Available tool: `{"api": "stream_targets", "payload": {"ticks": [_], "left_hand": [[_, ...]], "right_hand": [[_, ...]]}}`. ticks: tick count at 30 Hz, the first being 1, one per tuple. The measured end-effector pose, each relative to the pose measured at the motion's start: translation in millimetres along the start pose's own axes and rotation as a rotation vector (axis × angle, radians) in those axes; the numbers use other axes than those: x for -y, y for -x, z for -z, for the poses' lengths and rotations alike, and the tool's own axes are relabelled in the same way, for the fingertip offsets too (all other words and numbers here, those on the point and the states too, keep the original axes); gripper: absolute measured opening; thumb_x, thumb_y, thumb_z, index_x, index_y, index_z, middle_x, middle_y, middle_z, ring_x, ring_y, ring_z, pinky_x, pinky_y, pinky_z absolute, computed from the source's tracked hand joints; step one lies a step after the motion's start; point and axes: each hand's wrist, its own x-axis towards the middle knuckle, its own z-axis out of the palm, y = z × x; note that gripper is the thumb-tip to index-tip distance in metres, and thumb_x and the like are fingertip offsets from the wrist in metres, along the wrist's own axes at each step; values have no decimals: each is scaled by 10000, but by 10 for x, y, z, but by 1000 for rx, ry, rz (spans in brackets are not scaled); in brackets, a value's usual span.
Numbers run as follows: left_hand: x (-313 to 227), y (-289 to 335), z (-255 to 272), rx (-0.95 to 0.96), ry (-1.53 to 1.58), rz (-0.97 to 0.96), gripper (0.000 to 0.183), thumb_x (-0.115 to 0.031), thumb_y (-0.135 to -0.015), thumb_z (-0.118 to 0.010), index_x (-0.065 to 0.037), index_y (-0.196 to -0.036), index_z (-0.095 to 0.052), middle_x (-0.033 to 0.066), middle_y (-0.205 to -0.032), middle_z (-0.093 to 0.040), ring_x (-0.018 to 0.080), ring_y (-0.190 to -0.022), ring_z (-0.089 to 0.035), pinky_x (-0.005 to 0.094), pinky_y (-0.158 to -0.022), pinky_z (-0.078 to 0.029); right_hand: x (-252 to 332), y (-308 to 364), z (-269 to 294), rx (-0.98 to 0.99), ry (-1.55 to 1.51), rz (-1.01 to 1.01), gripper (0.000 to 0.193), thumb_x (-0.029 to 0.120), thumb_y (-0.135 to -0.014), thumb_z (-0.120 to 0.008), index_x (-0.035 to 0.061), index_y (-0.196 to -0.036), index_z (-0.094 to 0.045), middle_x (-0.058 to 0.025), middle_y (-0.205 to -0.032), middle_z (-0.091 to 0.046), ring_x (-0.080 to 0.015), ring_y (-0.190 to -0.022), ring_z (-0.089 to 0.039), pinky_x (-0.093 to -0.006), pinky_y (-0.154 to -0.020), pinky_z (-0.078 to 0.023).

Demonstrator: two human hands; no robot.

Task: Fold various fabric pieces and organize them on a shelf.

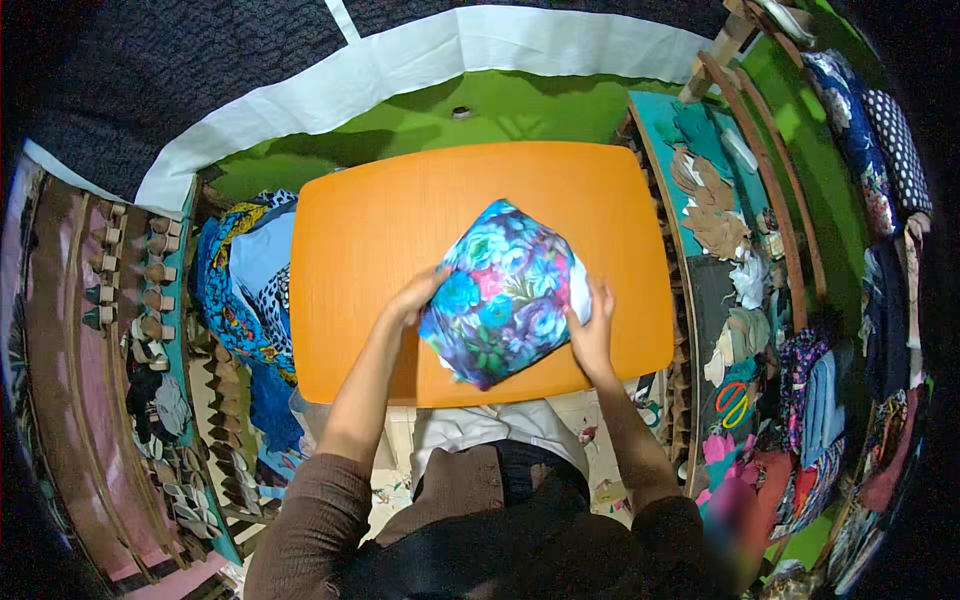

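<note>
A floral cloth (508, 290) in blue, purple and pink is held over the right half of the orange table (360, 230), turned so that one corner points away from me. It looks folded, and a pale white underside shows along its right edge. My left hand (418, 294) grips the left edge, its fingertips partly hidden by the fabric. On the opposite side my right hand (591, 328) is closed on the white-edged side, with thumb and fingers around it.
Patterned fabrics (240, 285) are heaped left of the table. At right, a shelf holds fabric scraps (715, 195) and scissors with red and yellow handles (733, 403). Folded garments (820, 400) lie beyond it. A rack of shoes (160, 270) stands at far left.
</note>
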Motion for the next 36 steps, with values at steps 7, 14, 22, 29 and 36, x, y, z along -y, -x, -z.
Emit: {"api": "stream_targets", "payload": {"ticks": [7,14,22,29,36], "left_hand": [[73,365,-171,-760,-1021,-781,511,-372,-854,-513,46,-1146,-475,242,-1053,-567,381,-958,-549,405,-854,-424],[197,392,-295,-163,-751,-285,555,-464,-831,-526,-4,-1140,-524,227,-1031,-597,329,-962,-586,380,-831,-447],[416,344,-353,-617,-786,-597,654,-383,-873,-518,37,-1312,-277,254,-1255,-422,317,-1132,-471,368,-913,-401],[171,160,-525,-36,-101,-331,747,-421,-802,-612,7,-1307,-264,161,-1263,-414,246,-1169,-409,361,-976,-343],[412,239,-539,-393,-469,-460,627,-273,-786,-660,33,-1243,-359,156,-1229,-453,241,-1112,-452,346,-941,-366]], "right_hand": [[297,371,-205,-176,-608,-557,763,119,-787,-643,-2,-1360,-153,-194,-1358,-270,-303,-1257,-267,-410,-1022,-239],[450,363,-320,-52,-951,-842,707,-8,-746,-579,40,-1343,-204,-126,-1248,-405,-245,-1127,-413,-367,-948,-332],[207,280,-38,55,-840,-562,582,26,-750,-547,32,-1290,-330,-122,-1174,-482,-235,-1056,-477,-341,-928,-361],[384,238,72,169,-927,-683,623,85,-761,-606,25,-1306,-310,-115,-1213,-468,-223,-1107,-454,-343,-928,-364],[-116,424,-189,93,-846,-733,703,190,-761,-663,-3,-1323,-289,-152,-1257,-445,-248,-1126,-448,-352,-940,-361]]}}
